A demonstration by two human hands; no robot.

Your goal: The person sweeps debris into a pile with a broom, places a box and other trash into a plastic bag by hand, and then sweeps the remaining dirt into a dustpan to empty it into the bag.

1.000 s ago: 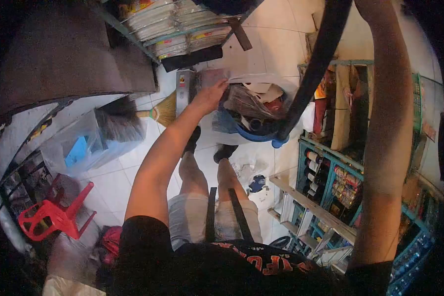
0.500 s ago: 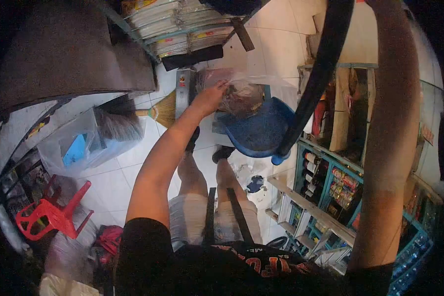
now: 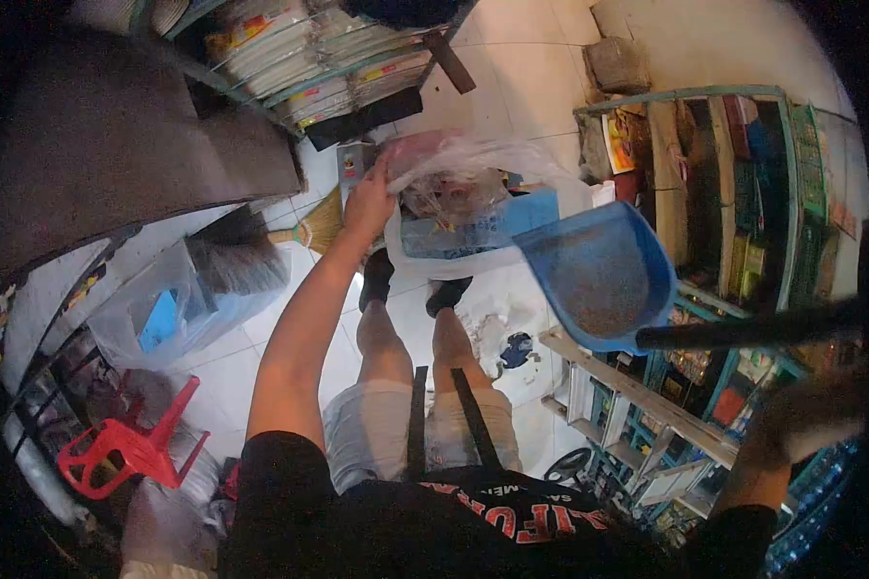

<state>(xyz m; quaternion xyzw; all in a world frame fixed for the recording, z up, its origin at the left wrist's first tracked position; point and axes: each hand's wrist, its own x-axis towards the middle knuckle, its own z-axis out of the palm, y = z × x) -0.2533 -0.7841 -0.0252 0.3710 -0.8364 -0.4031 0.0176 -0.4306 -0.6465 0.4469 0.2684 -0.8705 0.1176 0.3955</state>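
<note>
My left hand (image 3: 370, 201) is closed on the rim of a clear plastic bag (image 3: 541, 159), pulling its mouth wide at the left. Inside the bag I see crumpled clear wrapping and something blue. To the right of the bag hangs a blue dustpan (image 3: 599, 280), tilted, with greyish dirt on its pan. Its long black handle (image 3: 743, 330) runs to the right, into the dark edge of the view. My right hand (image 3: 821, 415) is at that edge, blurred and dim, at the handle's far end; its fingers are mostly hidden.
A broom (image 3: 321, 227) lies left of the bag. Another plastic bag (image 3: 188, 309) holds a dark-bristled brush and a blue thing. A red plastic stool (image 3: 135, 449) stands lower left. An aluminium ladder (image 3: 637, 410) leans by shelves at right. Rubbish (image 3: 517, 349) lies near my feet.
The dustpan has swung from over the bag to its right, and its handle has turned from upward to sideways. My right arm has come down. My left hand has moved left with the bag's rim.
</note>
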